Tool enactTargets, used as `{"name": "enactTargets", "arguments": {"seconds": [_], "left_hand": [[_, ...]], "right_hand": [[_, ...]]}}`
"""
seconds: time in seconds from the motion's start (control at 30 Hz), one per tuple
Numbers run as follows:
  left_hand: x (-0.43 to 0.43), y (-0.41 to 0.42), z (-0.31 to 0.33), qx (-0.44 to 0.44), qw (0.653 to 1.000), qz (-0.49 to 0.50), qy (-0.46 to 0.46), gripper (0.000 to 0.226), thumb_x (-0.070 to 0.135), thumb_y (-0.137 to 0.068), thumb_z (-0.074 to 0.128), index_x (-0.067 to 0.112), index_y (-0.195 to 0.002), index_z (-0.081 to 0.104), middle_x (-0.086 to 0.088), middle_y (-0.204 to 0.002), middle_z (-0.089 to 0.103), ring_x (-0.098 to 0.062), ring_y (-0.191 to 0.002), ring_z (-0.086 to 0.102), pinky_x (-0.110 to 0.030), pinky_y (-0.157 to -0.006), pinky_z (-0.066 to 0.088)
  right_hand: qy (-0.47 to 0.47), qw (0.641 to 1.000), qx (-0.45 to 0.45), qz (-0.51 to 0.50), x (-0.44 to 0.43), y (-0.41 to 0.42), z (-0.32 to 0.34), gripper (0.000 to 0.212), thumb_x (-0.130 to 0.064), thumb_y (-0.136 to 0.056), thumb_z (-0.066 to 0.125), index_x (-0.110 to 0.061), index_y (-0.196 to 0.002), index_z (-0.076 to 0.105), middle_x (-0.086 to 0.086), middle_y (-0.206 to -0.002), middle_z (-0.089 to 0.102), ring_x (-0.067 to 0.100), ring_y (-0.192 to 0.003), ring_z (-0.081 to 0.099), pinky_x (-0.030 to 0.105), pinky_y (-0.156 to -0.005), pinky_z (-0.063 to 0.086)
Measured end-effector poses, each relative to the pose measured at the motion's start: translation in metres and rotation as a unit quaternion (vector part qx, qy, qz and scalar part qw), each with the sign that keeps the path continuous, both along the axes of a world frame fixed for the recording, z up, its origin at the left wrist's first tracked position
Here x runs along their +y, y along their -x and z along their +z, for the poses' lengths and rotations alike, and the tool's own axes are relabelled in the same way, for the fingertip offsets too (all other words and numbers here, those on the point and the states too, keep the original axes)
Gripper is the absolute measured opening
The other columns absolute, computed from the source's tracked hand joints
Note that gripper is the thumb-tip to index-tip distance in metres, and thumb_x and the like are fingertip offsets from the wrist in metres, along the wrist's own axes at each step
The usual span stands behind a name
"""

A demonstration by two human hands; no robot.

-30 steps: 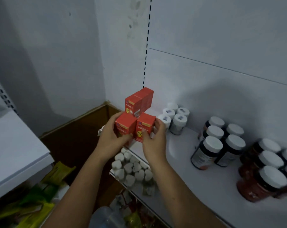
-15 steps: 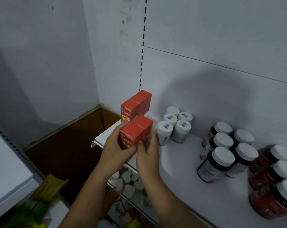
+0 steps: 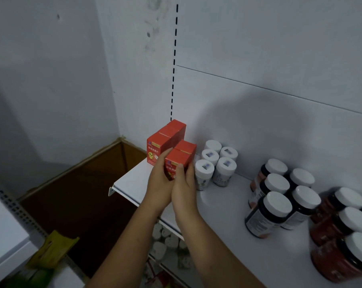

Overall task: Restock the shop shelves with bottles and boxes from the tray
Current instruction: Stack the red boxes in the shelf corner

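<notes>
**Two red boxes held at the left end of the shelf**

The white shelf [image 3: 130,181] crosses the centre and right of the frame. At its left end stands a row of red boxes [image 3: 165,136] against the back wall. To their right come a cluster of small white bottles [image 3: 217,161], then dark bottles with white caps [image 3: 279,196], then red-brown jars [image 3: 342,235] at the right edge. A lower shelf shows more white-capped bottles [image 3: 161,242]. An open brown carton [image 3: 82,183] sits at centre left; its inside is too dark to read.

Just right of the row, a pair of red boxes [image 3: 181,157] sits between both hands, one behind the other. The left hand [image 3: 158,179] wraps its grip round their left side, fingers curled. The right hand [image 3: 185,183] closes its grip on the right side, thumb on the front face. The hands hide whether the pair touches the shelf.
</notes>
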State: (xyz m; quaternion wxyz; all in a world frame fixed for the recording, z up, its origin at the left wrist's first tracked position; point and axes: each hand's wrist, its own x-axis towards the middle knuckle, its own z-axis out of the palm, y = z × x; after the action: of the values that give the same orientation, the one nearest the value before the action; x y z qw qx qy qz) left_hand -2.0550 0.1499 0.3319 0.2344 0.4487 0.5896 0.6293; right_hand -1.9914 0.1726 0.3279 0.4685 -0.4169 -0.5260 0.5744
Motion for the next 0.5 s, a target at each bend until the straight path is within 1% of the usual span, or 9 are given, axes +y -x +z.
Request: {"name": "enactTargets", "arguments": {"seconds": [0.07, 0.2, 0.3, 0.37, 0.43, 0.5], "left_hand": [[0.008, -0.001, 0.001, 0.008, 1.0, -0.002, -0.001, 0.065, 0.019, -0.09, 0.083, 0.026, -0.146, 0.052, 0.017, -0.134, 0.064, 0.009, -0.118, 0.061, -0.007, -0.092, 0.048], [0.021, -0.002, -0.002, 0.009, 1.0, -0.006, 0.004, 0.065, 0.02, -0.09, 0.083, 0.027, -0.147, 0.051, 0.017, -0.135, 0.063, 0.01, -0.119, 0.06, -0.006, -0.093, 0.048], [0.029, -0.002, -0.003, 0.018, 1.0, -0.003, 0.015, 0.068, 0.021, -0.091, 0.082, 0.028, -0.149, 0.048, 0.016, -0.138, 0.061, 0.016, -0.12, 0.056, -0.004, -0.094, 0.045], [0.032, -0.002, -0.002, 0.02, 0.999, -0.007, 0.028, 0.072, 0.02, -0.091, 0.082, 0.026, -0.152, 0.044, 0.019, -0.136, 0.058, 0.023, -0.116, 0.053, 0.0, -0.091, 0.043], [0.029, -0.002, 0.002, 0.031, 0.998, -0.017, 0.044, 0.074, 0.02, -0.091, 0.082, 0.027, -0.153, 0.041, 0.025, -0.133, 0.054, 0.03, -0.11, 0.05, 0.003, -0.087, 0.041], [0.021, -0.001, 0.006, 0.036, 0.998, -0.027, 0.052, 0.072, 0.02, -0.092, 0.081, 0.032, -0.151, 0.042, 0.03, -0.132, 0.054, 0.029, -0.11, 0.052, 0.003, -0.086, 0.042]], "right_hand": [[-0.007, 1.0, -0.006, -0.008, 0.004, 0.0, -0.002, 0.051, -0.04, -0.111, 0.042, -0.04, -0.161, 0.032, -0.008, -0.157, 0.049, 0.01, -0.14, 0.049, 0.037, -0.12, 0.039], [-0.009, 1.0, -0.016, -0.017, 0.014, -0.002, -0.006, 0.054, -0.044, -0.108, 0.042, -0.04, -0.161, 0.031, -0.007, -0.159, 0.046, 0.012, -0.144, 0.045, 0.041, -0.123, 0.035], [-0.003, 1.0, -0.01, -0.028, 0.022, 0.0, -0.002, 0.052, -0.04, -0.111, 0.043, -0.036, -0.161, 0.033, -0.006, -0.159, 0.047, 0.014, -0.145, 0.044, 0.034, -0.12, 0.034], [-0.004, 0.999, -0.003, -0.037, 0.025, 0.001, 0.0, 0.05, -0.04, -0.111, 0.042, -0.035, -0.16, 0.035, -0.005, -0.158, 0.047, 0.014, -0.145, 0.045, 0.034, -0.12, 0.035], [-0.004, 0.999, 0.001, -0.037, 0.024, 0.002, 0.0, 0.051, -0.043, -0.11, 0.042, -0.038, -0.16, 0.034, -0.007, -0.16, 0.045, 0.013, -0.145, 0.045, 0.038, -0.123, 0.035], [-0.006, 1.0, -0.001, -0.026, 0.017, 0.001, 0.0, 0.054, -0.045, -0.109, 0.042, -0.039, -0.162, 0.03, -0.008, -0.163, 0.04, 0.01, -0.148, 0.041, 0.04, -0.125, 0.032]]}}
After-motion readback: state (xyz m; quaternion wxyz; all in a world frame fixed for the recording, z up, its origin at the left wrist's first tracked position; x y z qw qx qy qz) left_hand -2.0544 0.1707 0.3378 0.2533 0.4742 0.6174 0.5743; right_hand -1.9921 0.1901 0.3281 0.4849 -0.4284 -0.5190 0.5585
